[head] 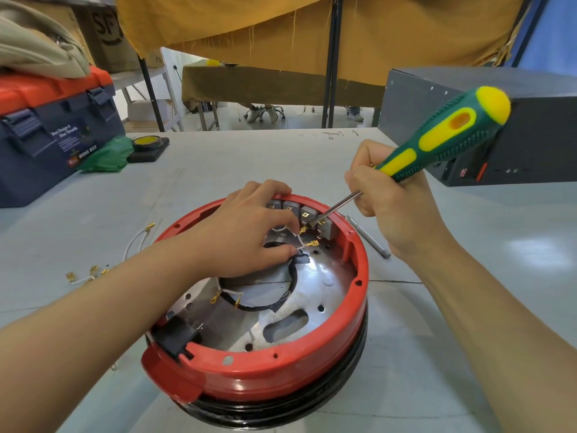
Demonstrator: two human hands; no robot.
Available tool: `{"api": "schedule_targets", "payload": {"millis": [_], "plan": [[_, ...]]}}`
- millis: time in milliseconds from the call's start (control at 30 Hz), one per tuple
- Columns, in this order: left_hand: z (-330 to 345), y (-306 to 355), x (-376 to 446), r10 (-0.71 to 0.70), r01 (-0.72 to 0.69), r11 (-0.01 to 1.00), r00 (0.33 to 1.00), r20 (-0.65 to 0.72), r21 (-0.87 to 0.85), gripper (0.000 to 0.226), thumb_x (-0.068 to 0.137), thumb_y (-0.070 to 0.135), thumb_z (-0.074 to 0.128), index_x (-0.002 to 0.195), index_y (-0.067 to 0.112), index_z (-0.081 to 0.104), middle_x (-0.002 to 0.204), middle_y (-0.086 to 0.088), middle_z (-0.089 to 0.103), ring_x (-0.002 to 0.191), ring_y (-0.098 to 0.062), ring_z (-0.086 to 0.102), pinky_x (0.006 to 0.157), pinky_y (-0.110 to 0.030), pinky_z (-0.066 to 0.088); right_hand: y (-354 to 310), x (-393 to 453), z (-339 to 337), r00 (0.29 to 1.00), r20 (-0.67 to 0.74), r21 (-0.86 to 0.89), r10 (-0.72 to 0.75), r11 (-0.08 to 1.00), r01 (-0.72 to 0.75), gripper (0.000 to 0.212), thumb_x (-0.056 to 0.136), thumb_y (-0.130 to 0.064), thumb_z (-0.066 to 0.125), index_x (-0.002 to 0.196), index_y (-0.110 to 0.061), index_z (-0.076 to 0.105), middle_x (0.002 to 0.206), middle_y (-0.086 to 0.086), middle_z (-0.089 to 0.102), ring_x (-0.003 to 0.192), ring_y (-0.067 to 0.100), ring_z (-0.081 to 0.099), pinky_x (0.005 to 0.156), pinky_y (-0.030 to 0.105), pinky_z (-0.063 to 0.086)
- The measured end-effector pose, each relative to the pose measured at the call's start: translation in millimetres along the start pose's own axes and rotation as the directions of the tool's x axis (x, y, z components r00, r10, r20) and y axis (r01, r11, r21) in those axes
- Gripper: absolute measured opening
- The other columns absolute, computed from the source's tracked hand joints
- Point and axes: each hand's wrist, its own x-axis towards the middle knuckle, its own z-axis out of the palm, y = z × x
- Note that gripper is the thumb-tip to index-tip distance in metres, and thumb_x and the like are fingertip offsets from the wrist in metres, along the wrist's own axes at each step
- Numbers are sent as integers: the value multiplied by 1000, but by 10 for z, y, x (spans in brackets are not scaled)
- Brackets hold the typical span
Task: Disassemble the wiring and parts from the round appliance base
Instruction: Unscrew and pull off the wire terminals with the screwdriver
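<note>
Inside the red round base (265, 375), the left hand (246, 226) pinches a white wire (296, 237); the right hand (390, 198) grips a screwdriver (437, 142), its tip at the rim's grey switches (307, 212).

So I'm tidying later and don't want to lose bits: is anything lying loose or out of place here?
Yes. Loose white wires with brass terminals lie scattered on the table, left of the red base. A bare screwdriver bit lies by the base's right rim. Both could easily get swept away.
</note>
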Motion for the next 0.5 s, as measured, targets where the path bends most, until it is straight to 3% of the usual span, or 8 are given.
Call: {"api": "schedule_targets", "payload": {"millis": [367, 501], "plan": [[8, -2, -2, -2, 2, 1000, 1000, -3, 2, 36, 86, 52, 52, 118, 37, 56, 148, 4, 22, 131, -16, 23, 110, -36, 24, -23, -51, 99, 978, -196, 58, 65, 997, -55, 32, 69, -12, 52, 46, -22, 32, 44, -12, 26, 40, 5, 25, 40, 13, 25], [15, -12, -3, 12, -12, 1000, 1000, -25, 1, 35, 86, 52, 52, 117, 35, 58, 147, 3, 25, 129, -17, 26, 108, -35, 25, -33, -119, 137, 982, -190, -23, -17, 1000, 13, 27, 71, -10, 51, 52, -19, 33, 44, -12, 28, 41, 4, 28, 42, 11, 25]]}}
